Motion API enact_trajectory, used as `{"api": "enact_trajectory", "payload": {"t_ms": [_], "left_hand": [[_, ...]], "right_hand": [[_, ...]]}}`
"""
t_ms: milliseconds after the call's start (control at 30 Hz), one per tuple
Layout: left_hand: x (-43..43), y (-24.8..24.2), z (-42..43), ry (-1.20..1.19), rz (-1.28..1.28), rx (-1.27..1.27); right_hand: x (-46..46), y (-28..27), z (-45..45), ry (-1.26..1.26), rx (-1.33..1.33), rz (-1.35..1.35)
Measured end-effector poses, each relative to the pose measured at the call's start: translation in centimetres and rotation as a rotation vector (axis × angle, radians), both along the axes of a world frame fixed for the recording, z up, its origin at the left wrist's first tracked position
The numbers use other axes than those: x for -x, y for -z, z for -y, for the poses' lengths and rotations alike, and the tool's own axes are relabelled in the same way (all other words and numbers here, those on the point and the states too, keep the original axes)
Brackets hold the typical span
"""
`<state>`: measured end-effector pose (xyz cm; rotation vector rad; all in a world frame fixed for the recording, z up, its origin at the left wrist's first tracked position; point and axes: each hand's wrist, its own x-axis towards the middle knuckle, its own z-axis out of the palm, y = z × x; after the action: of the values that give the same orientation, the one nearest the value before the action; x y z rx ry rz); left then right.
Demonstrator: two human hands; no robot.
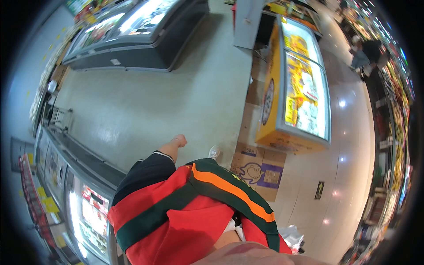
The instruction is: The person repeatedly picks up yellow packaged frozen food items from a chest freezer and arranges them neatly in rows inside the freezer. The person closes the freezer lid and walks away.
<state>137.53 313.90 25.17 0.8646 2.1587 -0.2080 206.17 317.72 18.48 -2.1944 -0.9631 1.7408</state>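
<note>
My left hand (180,140) hangs out in front of me over the grey floor (139,99), its fingers curled in with nothing visible in them. A thin band circles that wrist, below a dark sleeve (145,169). My right hand is out of view. A crumpled silvery plastic bag (293,237) shows at my right side, beside the red and green vest (198,212) I wear; what holds it is hidden. One white shoe (214,151) pokes out ahead of the vest.
A yellow chest freezer (293,132) of packaged goods stands front right, by flattened cardboard (258,169). Dark glass-topped freezers stand ahead (132,49) and at left (87,198). A grey pillar (246,23) rises ahead. Farther right, a person (371,54) is near stocked shelves (397,132).
</note>
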Motion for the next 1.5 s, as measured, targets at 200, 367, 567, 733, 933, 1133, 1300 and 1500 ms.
{"api": "enact_trajectory", "payload": {"t_ms": [200,367,567,733,933,1133,1300,1500], "left_hand": [[8.6,0.6,9.5,-0.168,-0.262,0.134],[17.4,3.1,8.4,-0.152,0.008,0.249],[28.6,-0.5,2.3,-0.518,0.046,-0.108],[34.6,1.1,-4.4,-0.348,-0.051,0.127],[37.8,6.6,-17.9,-0.017,0.313,0.019],[54.0,4.8,-26.1,-0.316,0.208,-0.043],[65.8,3.9,-25.5,-0.892,-0.196,-0.093],[72.5,6.3,-31.3,-0.867,-0.136,0.11]], "right_hand": [[15.1,-3.5,-12.5,0.036,-0.093,-0.083],[31.8,-1.8,-20.8,-0.208,-0.228,-0.195],[43.7,7.9,-28.2,-0.825,-0.099,-0.191],[48.7,8.2,-36.2,-0.585,0.058,-0.308],[59.1,6.3,-48.8,-0.809,-0.091,0.036],[74.8,3.9,-65.9,-0.848,-0.097,0.055],[93.5,-0.6,-77.8,-0.781,-0.119,-0.01],[116.4,-5.2,-86.9,-0.828,-0.143,-0.245]]}}
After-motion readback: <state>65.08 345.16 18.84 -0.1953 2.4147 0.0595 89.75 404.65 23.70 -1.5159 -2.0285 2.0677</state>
